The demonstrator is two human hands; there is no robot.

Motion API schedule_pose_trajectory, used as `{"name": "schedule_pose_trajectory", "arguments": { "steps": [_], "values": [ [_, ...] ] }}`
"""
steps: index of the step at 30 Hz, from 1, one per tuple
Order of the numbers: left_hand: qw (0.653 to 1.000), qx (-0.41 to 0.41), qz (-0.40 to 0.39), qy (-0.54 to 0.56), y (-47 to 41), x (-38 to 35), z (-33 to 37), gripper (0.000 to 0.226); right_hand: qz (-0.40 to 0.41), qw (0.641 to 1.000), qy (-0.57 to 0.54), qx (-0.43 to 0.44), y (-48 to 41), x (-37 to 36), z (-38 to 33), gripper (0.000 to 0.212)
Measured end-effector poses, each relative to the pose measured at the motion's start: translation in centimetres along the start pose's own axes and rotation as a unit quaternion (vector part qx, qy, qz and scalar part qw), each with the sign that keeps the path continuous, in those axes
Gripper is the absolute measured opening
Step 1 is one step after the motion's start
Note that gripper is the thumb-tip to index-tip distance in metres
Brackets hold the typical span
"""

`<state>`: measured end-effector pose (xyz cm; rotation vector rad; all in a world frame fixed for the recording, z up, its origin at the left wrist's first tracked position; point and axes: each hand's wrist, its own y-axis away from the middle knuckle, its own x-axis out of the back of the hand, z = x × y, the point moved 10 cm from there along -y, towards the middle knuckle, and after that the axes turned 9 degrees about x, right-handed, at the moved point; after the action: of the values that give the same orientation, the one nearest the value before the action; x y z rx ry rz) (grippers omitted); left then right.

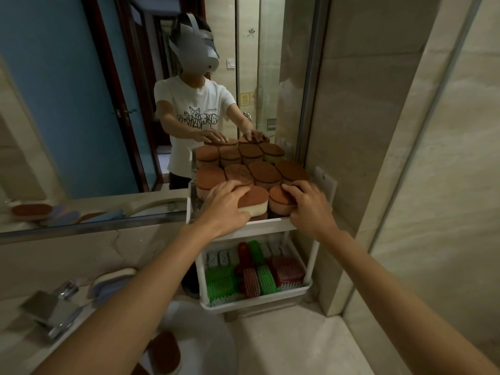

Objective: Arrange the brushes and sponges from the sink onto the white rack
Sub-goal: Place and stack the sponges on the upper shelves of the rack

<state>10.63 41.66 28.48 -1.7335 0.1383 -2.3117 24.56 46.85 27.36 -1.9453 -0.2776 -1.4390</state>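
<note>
A brown-topped sponge (165,353) lay in the white sink (211,334) at the bottom edge, beside a chrome faucet (54,309); a few loose sponges (113,280) sat on the counter just behind it. To the right, bare counter ran along the tiled wall (405,185). The white rack (257,300) stood in the corner, its lower tier packed with red, green and white brushes (254,274) up to the rim. On the upper tier, the left hand (224,209) gripped the front-left sponge (254,201), fingers spread over its top and thumb against its side. The right hand (308,209) curled its fingers over the front-right sponge (280,203), which touched its neighbour. Behind them, a row of sponges (251,174) filled the tier to the mirror (81,104).
</note>
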Motion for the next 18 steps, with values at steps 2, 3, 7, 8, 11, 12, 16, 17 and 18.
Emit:
{"name": "schedule_pose_trajectory", "arguments": {
  "steps": [2, 3, 7, 8, 11, 12, 16, 17, 18],
  "values": [
    [0.998, -0.022, 0.011, -0.061, 0.5, -0.6, 0.3, 0.065, 0.003, 1.0, 0.013, -0.009, 0.2, 0.1, -0.2, 0.061],
    [0.996, -0.026, 0.017, -0.081, 0.7, -0.9, 0.3, 0.065, 0.009, 1.0, 0.022, -0.012, 0.3, 0.1, -0.4, 0.064],
    [0.993, -0.02, 0.017, -0.112, 1.1, -1.6, 0.2, 0.061, 0.035, 0.998, 0.049, -0.007, 0.6, -0.4, -1.2, 0.071],
    [0.993, -0.017, 0.015, -0.117, 1.1, -1.7, 0.3, 0.061, 0.039, 0.998, 0.045, -0.004, 0.6, -0.5, -1.4, 0.071],
    [0.995, 0.004, 0.002, -0.097, 1.0, -1.9, 0.2, 0.059, 0.065, 0.998, 0.019, 0.003, 0.8, -0.5, -2.1, 0.07],
    [0.997, 0.009, 0.0, -0.077, 1.1, -1.9, 0.2, 0.058, 0.086, 0.996, 0.014, 0.008, 0.9, -0.3, -2.5, 0.07],
    [0.995, 0.054, 0.076, 0.029, 3.0, 0.8, -1.0, 0.052, 0.209, 0.976, -0.051, 0.042, 2.1, 1.1, -6.3, 0.05],
    [0.989, 0.074, 0.108, 0.06, 4.0, 1.9, -1.9, 0.049, 0.231, 0.968, -0.079, 0.059, 2.5, 1.1, -7.9, 0.047],
    [0.982, 0.098, 0.135, 0.09, 5.2, 2.7, -3.1, 0.044, 0.246, 0.959, -0.115, 0.079, 2.9, 0.8, -9.8, 0.044]
  ]
}}
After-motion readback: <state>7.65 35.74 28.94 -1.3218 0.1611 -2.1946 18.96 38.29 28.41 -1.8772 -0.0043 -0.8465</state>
